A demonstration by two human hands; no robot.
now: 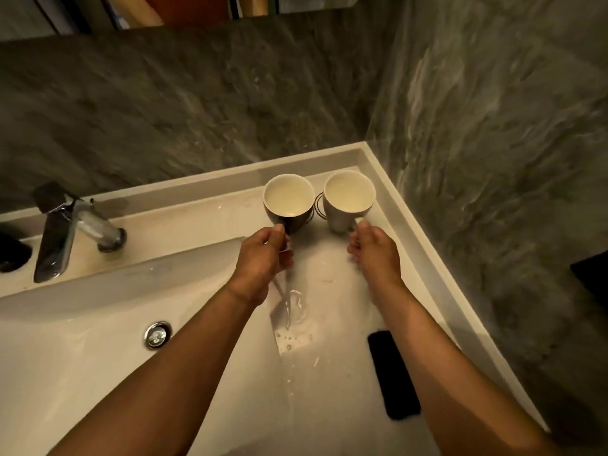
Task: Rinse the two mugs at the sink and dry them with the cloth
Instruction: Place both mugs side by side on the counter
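You are gripping one mug in each hand on the flat counter at the far right corner of the sink (204,373). Your left hand (263,258) is closing around the handle of the dark mug (289,203), which is standing upright with a pale cream inside and a dark brown or black outside. Your right hand (373,251) is pinching the handle of the white mug (348,199), also upright, pale inside and out. The two mugs are sitting just beside each other, the dark one on the left, close to the raised back rim by the grey stone wall (197,110). A thin dark line pattern is showing between them; which mug it belongs to you cannot tell. Water is pooling on the counter near your left wrist. A black phone (393,373) is lying flat nearer to you, beside your right forearm. The chrome faucet (65,232) is standing well apart on the left, and the drain plug (158,334) is sitting in the basin.
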